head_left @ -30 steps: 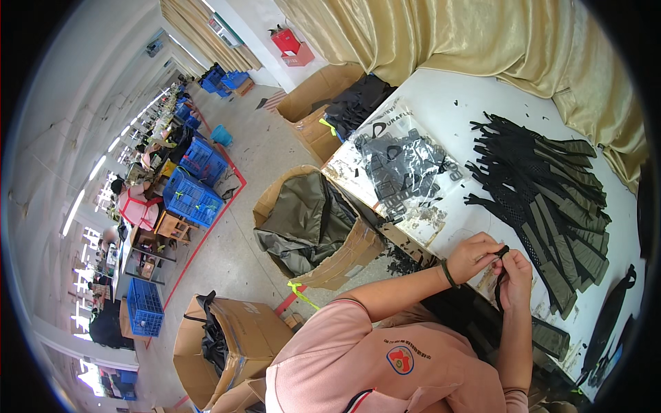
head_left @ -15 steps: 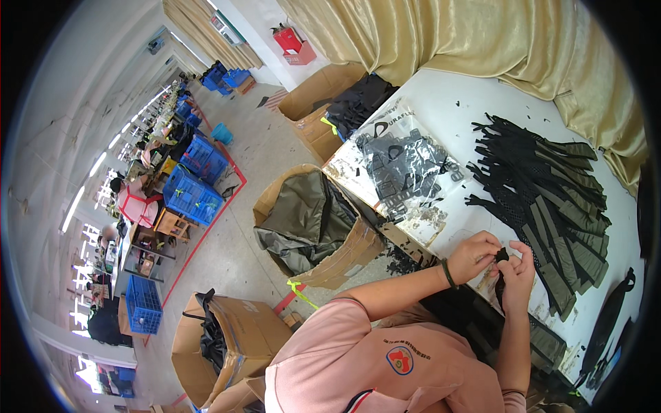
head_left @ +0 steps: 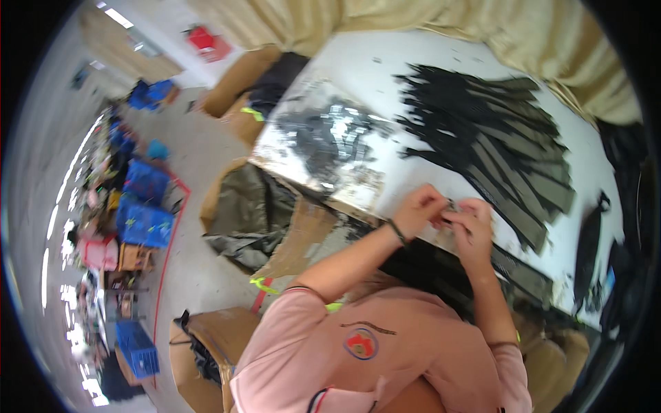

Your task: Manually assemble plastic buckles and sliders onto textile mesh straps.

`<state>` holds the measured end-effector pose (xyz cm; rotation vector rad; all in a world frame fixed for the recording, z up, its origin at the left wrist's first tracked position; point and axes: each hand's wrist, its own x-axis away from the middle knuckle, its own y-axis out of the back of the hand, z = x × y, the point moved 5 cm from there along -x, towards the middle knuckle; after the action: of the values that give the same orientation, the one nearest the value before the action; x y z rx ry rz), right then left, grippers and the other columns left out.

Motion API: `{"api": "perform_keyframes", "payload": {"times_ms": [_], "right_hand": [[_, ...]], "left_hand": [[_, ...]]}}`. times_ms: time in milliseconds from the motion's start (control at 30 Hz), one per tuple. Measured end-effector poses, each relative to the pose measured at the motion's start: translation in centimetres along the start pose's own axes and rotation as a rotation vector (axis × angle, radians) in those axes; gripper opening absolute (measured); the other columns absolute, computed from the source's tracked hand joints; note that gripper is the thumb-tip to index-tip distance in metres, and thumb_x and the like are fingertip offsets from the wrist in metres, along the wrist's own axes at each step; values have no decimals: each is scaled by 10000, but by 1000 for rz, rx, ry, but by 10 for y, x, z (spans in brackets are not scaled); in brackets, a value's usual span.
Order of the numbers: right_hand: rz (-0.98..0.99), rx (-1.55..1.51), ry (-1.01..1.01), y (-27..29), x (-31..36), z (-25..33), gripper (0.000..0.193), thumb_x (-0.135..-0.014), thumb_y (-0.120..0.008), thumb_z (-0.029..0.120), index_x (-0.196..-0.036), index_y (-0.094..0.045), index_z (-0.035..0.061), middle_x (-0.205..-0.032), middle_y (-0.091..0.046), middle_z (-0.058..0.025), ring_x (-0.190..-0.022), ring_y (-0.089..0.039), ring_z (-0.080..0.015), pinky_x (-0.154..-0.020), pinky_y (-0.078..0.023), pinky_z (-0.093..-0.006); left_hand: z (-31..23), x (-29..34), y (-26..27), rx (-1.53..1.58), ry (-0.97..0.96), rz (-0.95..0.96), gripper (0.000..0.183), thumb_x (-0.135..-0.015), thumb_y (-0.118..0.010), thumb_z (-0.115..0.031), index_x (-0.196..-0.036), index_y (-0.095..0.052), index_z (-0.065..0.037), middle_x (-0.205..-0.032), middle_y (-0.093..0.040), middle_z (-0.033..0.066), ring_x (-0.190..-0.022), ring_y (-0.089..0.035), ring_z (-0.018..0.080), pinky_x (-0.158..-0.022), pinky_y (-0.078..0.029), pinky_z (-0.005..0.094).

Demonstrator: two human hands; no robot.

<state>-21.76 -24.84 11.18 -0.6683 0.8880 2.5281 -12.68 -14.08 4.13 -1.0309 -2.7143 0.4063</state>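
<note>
My left hand (head_left: 423,210) and my right hand (head_left: 474,227) meet over the near edge of the white table (head_left: 430,168), fingertips pinched together. Between them is a small black strap end (head_left: 451,206); the fingers and motion blur hide most of it. Just beyond the hands, a fanned pile of black and olive fabric strips (head_left: 482,131) spreads over the table. A clear plastic bag of black buckles (head_left: 330,131) lies to the left of the pile. Along the near edge, below my right hand, sits another olive and black strip (head_left: 520,274).
A cardboard box (head_left: 303,234) with olive fabric stands left of the table. Another carton (head_left: 224,327) holds black straps at lower left. Dark cloth fills a box (head_left: 231,82) at the far left corner. A long black piece (head_left: 591,248) lies at the right. Gold curtains (head_left: 413,14) hang behind.
The whole view has swung, so the table and boxes sit further left and higher in it. Both hands stay together at the strap end, with the fingers slightly shifted.
</note>
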Motion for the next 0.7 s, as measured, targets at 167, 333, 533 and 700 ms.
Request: {"api": "perform_keyframes", "payload": {"times_ms": [167,333,533,700], "right_hand": [[127,-676,-505,-15,6,-27,221,-728,-621,-95,-911,-584,24,-811,-537,-27,-749,-543,-110,-635,-444,-220],[152,-769,-806,-21,21,-47,298,-716,-690,-53,-902,-484,52,-755,-517,15,-675,-525,-72,-607,-435,-208],[131,-821,-853,-22,25,-47,296,-695,-709,-54,-794,-467,84,-706,-497,39,-624,-469,-38,-549,-380,-165],[180,-798,-876,-25,30,-53,303,-680,-720,-40,-784,-465,85,-691,-509,32,-607,-489,-42,-525,-386,-175]], "left_hand": [[0,-2,7,-56,-78,-10,69,-900,-552,-74,-894,-512,-19,-770,-592,39,-651,-561,78,-582,-477,208],[-9,3,-3,-93,-79,51,62,-885,-572,-56,-906,-530,-16,-787,-602,32,-680,-560,72,-624,-471,206],[-10,10,-6,-170,-112,101,65,-863,-587,-11,-926,-571,-4,-843,-624,42,-763,-582,89,-700,-470,218],[-10,13,-7,-192,-153,109,88,-859,-583,12,-945,-590,-2,-865,-631,43,-797,-582,94,-730,-472,224]]}}
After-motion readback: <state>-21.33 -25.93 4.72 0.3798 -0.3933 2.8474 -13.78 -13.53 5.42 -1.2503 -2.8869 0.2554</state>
